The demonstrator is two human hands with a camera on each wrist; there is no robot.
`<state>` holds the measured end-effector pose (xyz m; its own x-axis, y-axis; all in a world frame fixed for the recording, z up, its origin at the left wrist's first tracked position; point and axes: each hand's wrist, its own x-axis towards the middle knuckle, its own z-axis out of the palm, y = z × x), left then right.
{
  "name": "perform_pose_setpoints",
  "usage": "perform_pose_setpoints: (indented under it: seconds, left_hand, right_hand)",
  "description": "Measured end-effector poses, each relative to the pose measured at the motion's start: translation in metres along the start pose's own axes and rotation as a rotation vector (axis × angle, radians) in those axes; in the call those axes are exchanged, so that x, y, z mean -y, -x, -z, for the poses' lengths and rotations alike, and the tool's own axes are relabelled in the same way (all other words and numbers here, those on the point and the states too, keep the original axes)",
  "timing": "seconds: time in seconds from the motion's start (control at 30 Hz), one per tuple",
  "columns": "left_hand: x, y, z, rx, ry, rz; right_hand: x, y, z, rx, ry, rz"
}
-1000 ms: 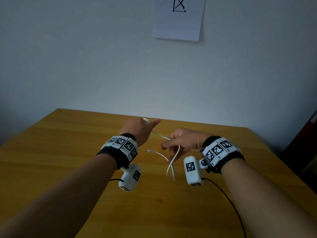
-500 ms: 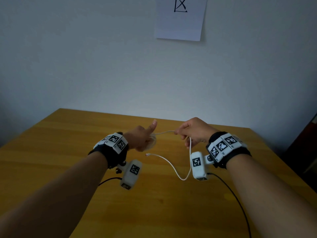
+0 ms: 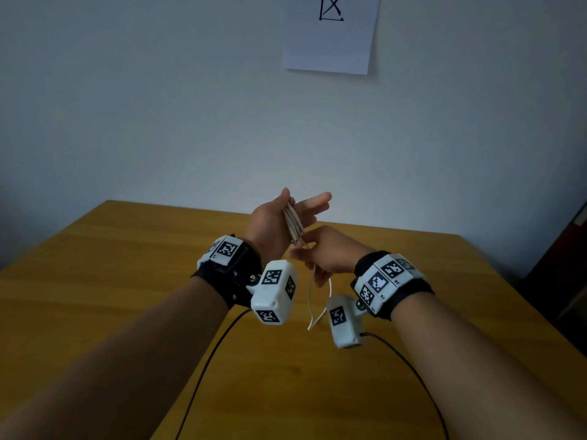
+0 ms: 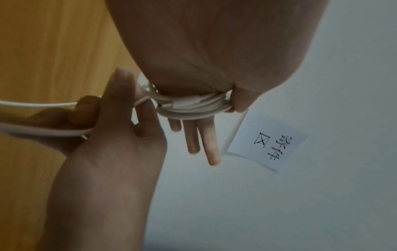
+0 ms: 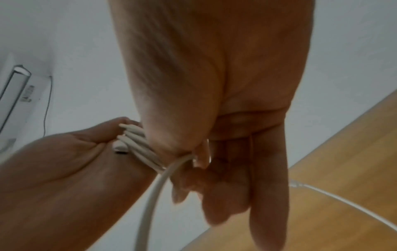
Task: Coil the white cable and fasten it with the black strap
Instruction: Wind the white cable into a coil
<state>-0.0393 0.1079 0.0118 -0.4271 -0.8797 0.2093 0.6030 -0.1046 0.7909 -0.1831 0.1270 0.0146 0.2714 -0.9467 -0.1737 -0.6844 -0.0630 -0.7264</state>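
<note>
A white sheet of paper [image 3: 330, 33] hung on the wall beyond the far edge of the table [image 3: 127, 265]. In the head view only its lower part showed, carrying one handwritten black character cut off at the top edge, a box-like shape with a cross inside, which matched 区. In the left wrist view the same sheet [image 4: 267, 141] appeared turned sideways and bore three handwritten black characters in a row; they looked like 动作区, though the blur left the first two uncertain. The wristbands [image 3: 386, 281] and the white camera housings [image 3: 274, 293] carried black-and-white square code markers, patterns and not readable text; tiny marks beside them were too small to read.
</note>
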Motion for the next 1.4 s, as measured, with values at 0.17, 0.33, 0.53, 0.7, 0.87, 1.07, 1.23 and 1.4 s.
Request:
perform_pose_setpoints:
  seconds: [0.17, 0.33, 0.53, 0.7, 0.87, 1.07, 1.23, 1.4]
  left_hand:
    - [0.001, -0.001, 0.009, -0.171, -0.625, -0.104]
    - [0.003, -0.007, 0.030, -0.285, -1.095, -0.207]
    - [0.012, 0.002, 0.039, -0.249, -1.652, -0.062]
    - [0.016, 0.012, 0.041, -0.153, -1.820, -0.082]
    - [0.014, 0.012, 0.041, -0.050, -1.807, 0.062]
    - [0.013, 0.011, 0.039, -0.090, -1.479, 0.286]
    - [0.011, 0.015, 0.029, -0.105, -0.881, 0.258]
    - [0.009, 0.013, 0.018, -0.085, -0.155, 0.270]
  right_hand:
    - [0.003, 0.003, -0.001, 0.136, -0.066, -0.044]
    - [0.000, 0.005, 0.000, 0.209, -0.039, -0.048]
    - [0.001, 0.004, 0.008, 0.100, 0.105, 0.037]
    - [-0.004, 0.003, 0.020, -0.011, 0.215, 0.040]
    - [-0.012, 0.005, 0.029, -0.115, 0.324, 0.058]
    - [-0.026, -0.001, 0.037, -0.256, 0.440, 0.063]
    - [-0.036, -0.006, 0.034, -0.261, 0.230, 0.152]
    - [-0.039, -0.011, 0.013, -0.317, 0.145, 0.205]
